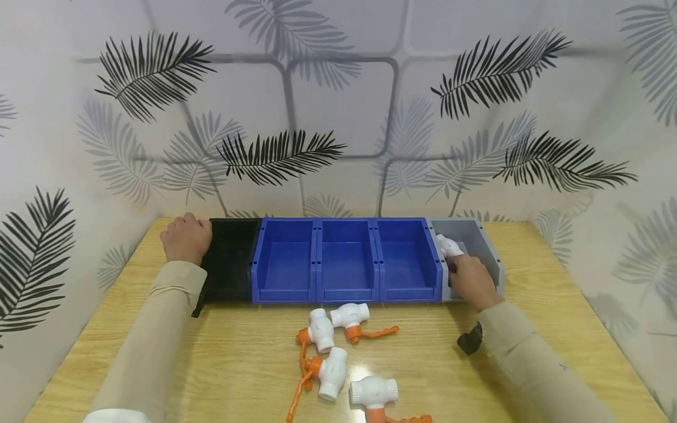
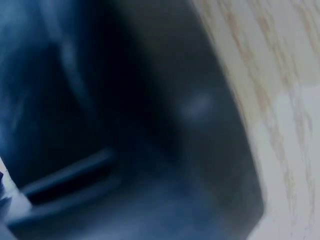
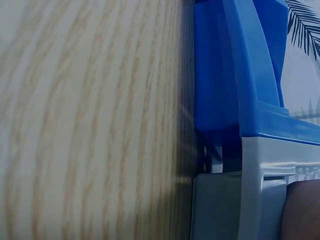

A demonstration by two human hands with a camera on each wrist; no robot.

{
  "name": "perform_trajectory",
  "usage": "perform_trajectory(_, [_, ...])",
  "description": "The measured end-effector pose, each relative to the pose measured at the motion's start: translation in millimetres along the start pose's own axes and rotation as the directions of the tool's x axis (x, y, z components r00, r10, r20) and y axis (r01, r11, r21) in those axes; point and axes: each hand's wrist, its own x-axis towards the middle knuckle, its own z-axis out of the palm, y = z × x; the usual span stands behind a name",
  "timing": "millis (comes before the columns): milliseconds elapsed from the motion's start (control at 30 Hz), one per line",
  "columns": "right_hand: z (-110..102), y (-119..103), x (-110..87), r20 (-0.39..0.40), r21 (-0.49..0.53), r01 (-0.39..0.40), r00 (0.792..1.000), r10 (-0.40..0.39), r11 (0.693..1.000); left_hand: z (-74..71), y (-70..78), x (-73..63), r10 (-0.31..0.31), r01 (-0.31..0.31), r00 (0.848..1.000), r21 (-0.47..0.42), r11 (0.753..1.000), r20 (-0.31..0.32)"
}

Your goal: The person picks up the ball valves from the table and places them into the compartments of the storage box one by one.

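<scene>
While the right hand [image 1: 472, 279] pinches a white valve [image 1: 448, 244], maybe filling the three o'clock grey bin [image 1: 489, 244], it should let go next. I can't tell the left hand's [image 1: 186, 237] fingers.

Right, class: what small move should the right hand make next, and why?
Probably release the white ball valve: the right hand already has it inside the grey bin, and four orange-handled ball valves lie on the table.

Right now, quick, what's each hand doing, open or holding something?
Left hand: closed, seemingly gripping the left side of the black bin.
Right hand: closed, holding a white valve in the gray bin.
</scene>
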Motion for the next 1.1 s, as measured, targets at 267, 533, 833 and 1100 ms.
perform_trajectory(267, [-2.6, -3.3, -4.6, 0.061, 0.012, -0.036, 0.997, 0.035, 0.999, 3.6, -5.2, 4.9, 0.006, -0.006, 1.0, 0.018, 1.0, 0.002])
perform_trajectory(533, [-5.1, -8.9, -22.8, -0.074, 0.016, 0.027, 0.997, -0.026, 0.999, 6.3, -6.9, 3.4, -0.011, 0.011, 0.999, 0.011, 1.0, 0.035])
perform_trajectory(833, [-15.0, -16.5, -74.9, -0.316, -0.003, 0.161, 0.936, -0.154, 0.987, 7.3, -2.9, 4.1, -0.02, 0.019, 0.994, 0.011, 1.0, 0.104])
perform_trajectory(1100, [-14.0, -31.1, -111.6, -0.292, -0.004, 0.226, 0.931, -0.217, 0.974, 3.4, -4.0, 2.9, -0.004, 0.003, 0.999, 0.015, 1.0, 0.052])
